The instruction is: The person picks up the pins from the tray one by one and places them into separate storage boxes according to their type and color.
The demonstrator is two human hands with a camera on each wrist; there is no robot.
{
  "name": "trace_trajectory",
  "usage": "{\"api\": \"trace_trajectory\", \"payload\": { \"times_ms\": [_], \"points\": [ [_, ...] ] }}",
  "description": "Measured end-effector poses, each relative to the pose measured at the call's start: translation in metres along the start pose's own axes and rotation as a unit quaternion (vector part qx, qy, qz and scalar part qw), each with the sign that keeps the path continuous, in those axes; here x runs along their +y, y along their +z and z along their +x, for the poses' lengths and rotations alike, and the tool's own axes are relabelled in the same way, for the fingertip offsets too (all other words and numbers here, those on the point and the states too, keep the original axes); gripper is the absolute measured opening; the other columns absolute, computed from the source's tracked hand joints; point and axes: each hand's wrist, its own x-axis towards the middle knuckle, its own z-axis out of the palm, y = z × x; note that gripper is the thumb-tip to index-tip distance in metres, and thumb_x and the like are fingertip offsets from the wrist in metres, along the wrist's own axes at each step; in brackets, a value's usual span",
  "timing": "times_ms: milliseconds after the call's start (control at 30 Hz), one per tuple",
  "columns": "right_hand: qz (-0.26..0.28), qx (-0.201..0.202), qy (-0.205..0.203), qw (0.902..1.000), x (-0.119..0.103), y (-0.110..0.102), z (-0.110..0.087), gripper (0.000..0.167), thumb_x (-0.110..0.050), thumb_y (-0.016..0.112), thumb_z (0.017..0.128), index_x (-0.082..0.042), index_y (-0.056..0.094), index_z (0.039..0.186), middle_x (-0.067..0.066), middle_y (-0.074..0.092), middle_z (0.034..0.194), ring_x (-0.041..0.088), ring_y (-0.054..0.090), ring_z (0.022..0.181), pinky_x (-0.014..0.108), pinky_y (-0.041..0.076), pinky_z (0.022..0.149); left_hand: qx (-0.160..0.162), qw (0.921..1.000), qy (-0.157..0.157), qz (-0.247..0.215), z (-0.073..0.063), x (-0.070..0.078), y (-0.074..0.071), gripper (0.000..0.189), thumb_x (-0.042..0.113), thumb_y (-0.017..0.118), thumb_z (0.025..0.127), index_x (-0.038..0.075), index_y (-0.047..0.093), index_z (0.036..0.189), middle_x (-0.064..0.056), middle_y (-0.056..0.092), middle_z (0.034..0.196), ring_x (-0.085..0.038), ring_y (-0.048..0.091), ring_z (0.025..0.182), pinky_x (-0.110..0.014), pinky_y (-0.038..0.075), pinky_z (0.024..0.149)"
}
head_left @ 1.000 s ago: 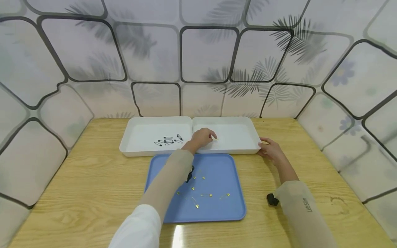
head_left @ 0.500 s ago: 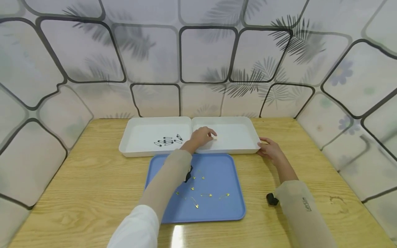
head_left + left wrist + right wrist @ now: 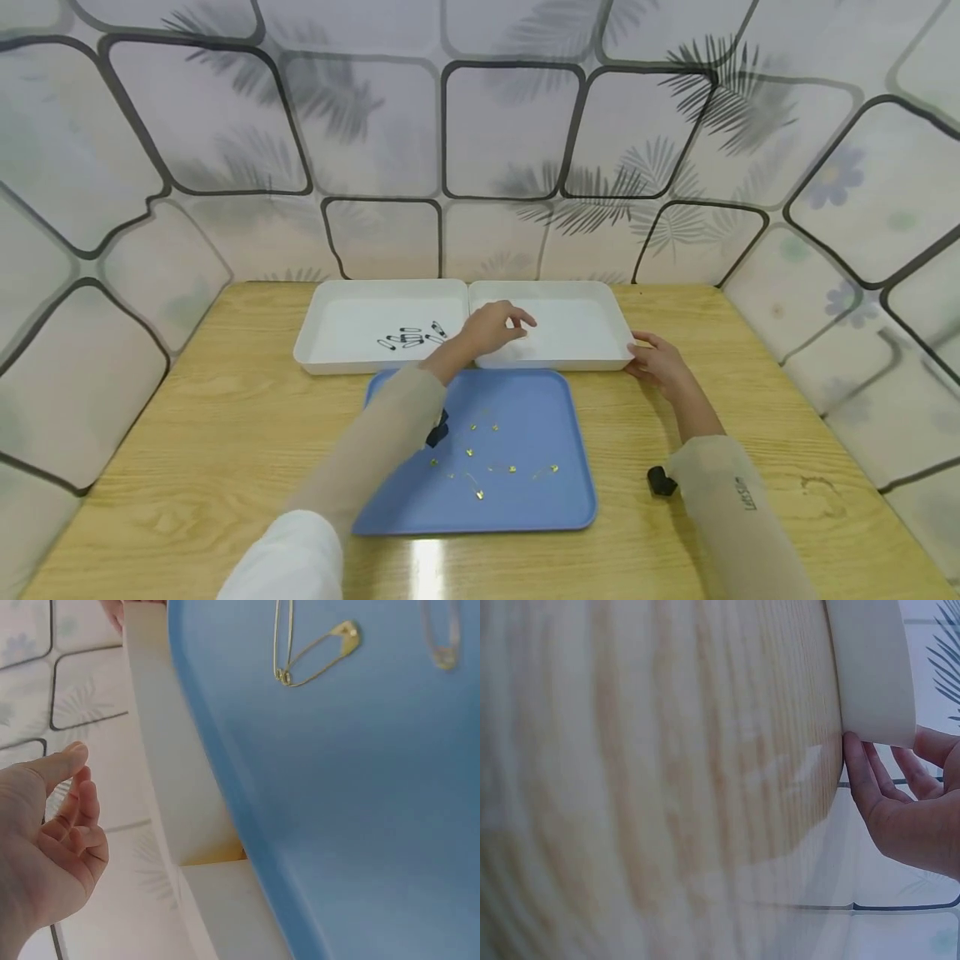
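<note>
My left hand (image 3: pixel 493 327) hovers over the right white tray (image 3: pixel 592 363). Its thumb and index finger stand apart with nothing visible between them, and the other fingers bend toward the palm in the left wrist view. My right hand (image 3: pixel 657 364) holds the front right corner of that tray, thumb at the rim and fingers low against the outer wall. Several gold safety pins (image 3: pixel 349 639) lie spread on the blue tray (image 3: pixel 525 500) below my left forearm. In the left white tray (image 3: pixel 330 367), several black safety pins (image 3: pixel 411 337) lie in a loose cluster.
Both white trays stand side by side behind the blue tray on a wooden table (image 3: pixel 187 433). A patterned wall covering (image 3: pixel 502 133) rises at the back and sides. My left sleeve (image 3: pixel 375 454) covers part of the blue tray's left side.
The thumb and index finger of my left hand have spread apart, and the hand has shifted slightly right. My right hand stays at the tray corner.
</note>
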Motion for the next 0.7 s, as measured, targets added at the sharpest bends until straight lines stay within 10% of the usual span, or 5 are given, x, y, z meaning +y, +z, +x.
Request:
{"api": "trace_trajectory", "payload": {
  "times_ms": [333, 700],
  "points": [
    [-0.008, 0.0, 0.008, 0.9999, -0.001, -0.003, -0.001, 0.056, -0.016, 0.045, 0.098, -0.001, 0.019, 0.145, 0.026, 0.037, 0.132, 0.012, 0.056, 0.091, 0.03, 0.046, 0.088, -0.011, 0.9975, 0.067, -0.018, -0.042, 0.003, -0.006, 0.02, 0.014, 0.063, 0.088, 0.014, 0.069, 0.107, -0.001, 0.058, 0.092, -0.012, 0.052, 0.073, -0.02, 0.043, 0.059],
    [-0.01, -0.004, 0.008, 0.9999, 0.003, -0.006, 0.004, 0.057, -0.018, 0.048, 0.097, -0.001, 0.022, 0.144, 0.014, 0.048, 0.115, 0.01, 0.056, 0.087, 0.027, 0.047, 0.085, -0.061, 0.9949, 0.071, -0.038, -0.082, -0.003, -0.01, 0.019, 0.012, 0.063, 0.088, 0.011, 0.07, 0.106, 0.003, 0.057, 0.088, -0.01, 0.047, 0.063, -0.02, 0.04, 0.053]
  ]
}}
